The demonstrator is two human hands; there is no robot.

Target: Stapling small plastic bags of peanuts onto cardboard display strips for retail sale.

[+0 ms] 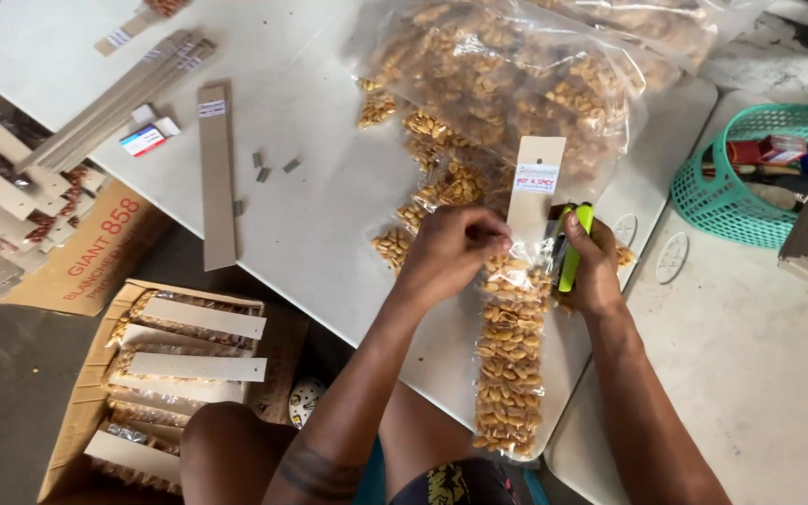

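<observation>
The left hand [455, 245] pinches the top of a long, narrow clear bag of peanuts [511, 365], its grip closed on the plastic just below a tan cardboard header card [535, 187] that stands up from the bag's mouth. The right hand [596, 271] is wrapped around a lime-green stapler [572, 245], its grip clenched on the tool, which sits right against the side of the card where card and bag meet. The bag lies lengthwise on the white bench [329, 215], its lower end reaching over the near edge toward the person's lap. Just beyond the hands, several small filled bags lie in a loose heap, and behind them a big clear sack of peanuts [507, 75] slumps across the bench. To the left on the bench lie a long strip of cardboard [217, 178], a stack of similar strips [133, 93] set at a slant, a small box of staples [149, 138] and a few small grey bits near it. Below the bench on the left, an open cardboard box [81, 411] holds finished bags with their cards laid flat on top. At the right, a teal plastic basket [750, 206] sits on a second pale surface, with small items inside that are too small to tell.
</observation>
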